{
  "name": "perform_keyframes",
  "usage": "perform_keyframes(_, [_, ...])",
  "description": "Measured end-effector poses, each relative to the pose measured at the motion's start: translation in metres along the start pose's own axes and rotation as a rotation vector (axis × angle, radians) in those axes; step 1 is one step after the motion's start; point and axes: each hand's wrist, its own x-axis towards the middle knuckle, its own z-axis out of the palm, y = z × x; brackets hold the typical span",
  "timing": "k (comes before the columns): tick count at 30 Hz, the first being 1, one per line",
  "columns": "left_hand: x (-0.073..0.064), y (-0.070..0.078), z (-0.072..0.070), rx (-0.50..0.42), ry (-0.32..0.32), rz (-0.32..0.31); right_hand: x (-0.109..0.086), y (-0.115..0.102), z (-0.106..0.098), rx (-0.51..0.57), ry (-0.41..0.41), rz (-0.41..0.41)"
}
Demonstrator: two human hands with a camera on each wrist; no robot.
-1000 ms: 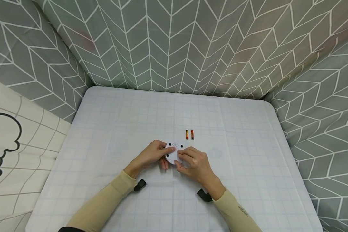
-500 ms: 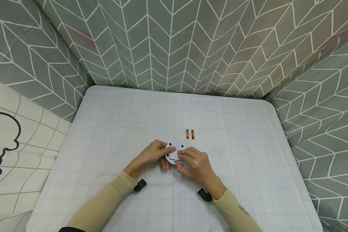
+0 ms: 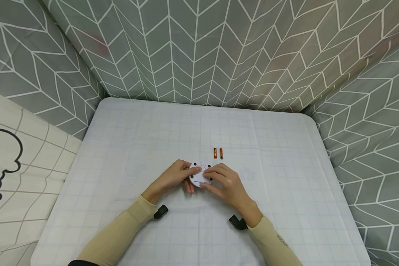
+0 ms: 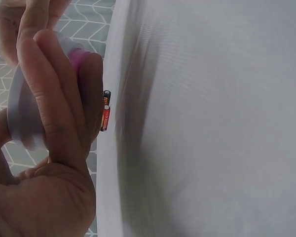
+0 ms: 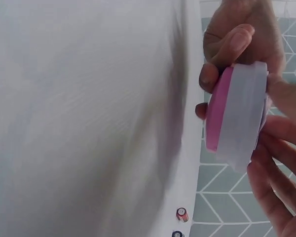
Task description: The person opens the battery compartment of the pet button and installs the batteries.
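Observation:
Above the table, my left hand (image 3: 176,174) grips a round white device (image 3: 197,181), its thumb on the upper face and its fingers beneath. Speaker holes, small black feet and a battery cover (image 3: 202,178) show on that face. In the right wrist view the underside of the device is pink (image 5: 218,111). My right hand (image 3: 227,181) has its thumb and fingertips on the battery cover, pinching it at the device's face. The cover is partly hidden by these fingers. Just beyond the device lie two small batteries, a left one (image 3: 215,153) and a right one (image 3: 221,153).
A white cloth with a faint grid covers the table (image 3: 153,129). Grey patterned curtains (image 3: 193,55) hang along the back and sides. A black wrist mount (image 3: 238,222) sticks out below the right forearm, and another (image 3: 161,212) by the left.
A dark gap along the battery cover's edge opened half a second ago and is now a thin line. My right hand has shifted slightly right and loosened a little; the left has stayed nearly still.

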Motion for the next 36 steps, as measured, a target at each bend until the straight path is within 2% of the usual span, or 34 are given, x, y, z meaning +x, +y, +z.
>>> perform_keyframes(8, [0.0008,-0.0004,-0.0002,0.001,-0.007,0.012,0.0015,0.0012,0.0004,-0.008,0.022,-0.048])
perform_keyframes(19, [0.0002,-0.0008,-0.0001,-0.018,0.009,0.003,-0.002,0.0013,-0.0002,0.04,-0.012,-0.088])
perform_keyframes(26, [0.0005,-0.0011,-0.0003,-0.016,0.009,0.002,-0.0031,0.0004,-0.0008,0.088,-0.045,-0.019])
perform_keyframes(36, [0.0023,-0.001,-0.0004,-0.001,0.006,-0.004,-0.0024,-0.001,-0.003,0.234,-0.054,0.08])
